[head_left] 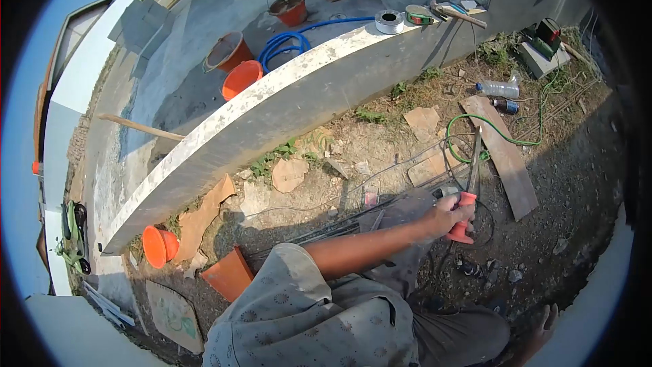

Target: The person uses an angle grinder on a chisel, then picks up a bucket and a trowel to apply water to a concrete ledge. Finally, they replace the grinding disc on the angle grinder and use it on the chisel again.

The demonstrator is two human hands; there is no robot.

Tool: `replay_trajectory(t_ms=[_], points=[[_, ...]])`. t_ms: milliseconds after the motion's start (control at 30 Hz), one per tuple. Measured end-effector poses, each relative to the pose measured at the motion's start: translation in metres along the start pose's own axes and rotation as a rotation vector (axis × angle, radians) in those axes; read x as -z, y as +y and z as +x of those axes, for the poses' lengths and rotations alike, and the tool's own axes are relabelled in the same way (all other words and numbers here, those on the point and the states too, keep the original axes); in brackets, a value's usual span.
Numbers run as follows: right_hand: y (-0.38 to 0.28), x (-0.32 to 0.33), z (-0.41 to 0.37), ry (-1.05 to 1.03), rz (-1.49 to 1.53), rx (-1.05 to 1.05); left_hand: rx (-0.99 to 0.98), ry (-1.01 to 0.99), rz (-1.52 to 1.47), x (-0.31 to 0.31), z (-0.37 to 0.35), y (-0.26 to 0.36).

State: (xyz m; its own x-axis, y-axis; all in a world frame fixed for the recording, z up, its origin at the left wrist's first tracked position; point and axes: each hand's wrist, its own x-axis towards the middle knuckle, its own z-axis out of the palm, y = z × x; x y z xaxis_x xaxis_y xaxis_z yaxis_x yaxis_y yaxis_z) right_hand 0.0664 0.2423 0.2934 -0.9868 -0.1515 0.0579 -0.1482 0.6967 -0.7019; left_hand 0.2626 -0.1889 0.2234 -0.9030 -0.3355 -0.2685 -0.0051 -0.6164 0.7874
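Note:
My right hand [451, 217] is wrapped round the red handle [464, 216] of a long metal tool, whose narrow grey shaft [475, 156] points towards the top of the view. Beneath this hand lies stony soil [516, 251] with thin cables. At the lower right edge, my left hand [543, 323] is partly visible, low over the ground beside my leg. Its fingers look spread and hold nothing that shows. A wooden board [499, 156] and a green hose [504, 134] lie beyond the tool.
A low wall [272, 109] curves across, carrying a white wire reel [389, 22], a tape measure [419, 15] and a hammer [462, 15]. Behind it are orange buckets [242, 80] and blue hose [278, 44]. Plastic bottles [499, 90] lie near a power tool [545, 39].

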Motion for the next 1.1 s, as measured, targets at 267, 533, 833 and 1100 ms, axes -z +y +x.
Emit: replay_trajectory(t_ms=[267,533,833,1100], points=[[-0.094,-0.132,-0.010,-0.370,-0.255,0.343,-0.406,0.360,-0.272,0.168,-0.082,0.140],[-0.288,-0.298,-0.037,-0.717,-0.054,0.579,-0.415,0.816,-0.205,0.330,-0.192,0.251],[-0.573,-0.561,-0.170,-0.757,0.052,1.327,-0.395,0.977,-0.224,0.474,-0.223,0.332],[-0.591,-0.669,-0.203,-0.461,0.084,1.417,-0.068,1.138,0.051,0.649,-0.188,0.350]])
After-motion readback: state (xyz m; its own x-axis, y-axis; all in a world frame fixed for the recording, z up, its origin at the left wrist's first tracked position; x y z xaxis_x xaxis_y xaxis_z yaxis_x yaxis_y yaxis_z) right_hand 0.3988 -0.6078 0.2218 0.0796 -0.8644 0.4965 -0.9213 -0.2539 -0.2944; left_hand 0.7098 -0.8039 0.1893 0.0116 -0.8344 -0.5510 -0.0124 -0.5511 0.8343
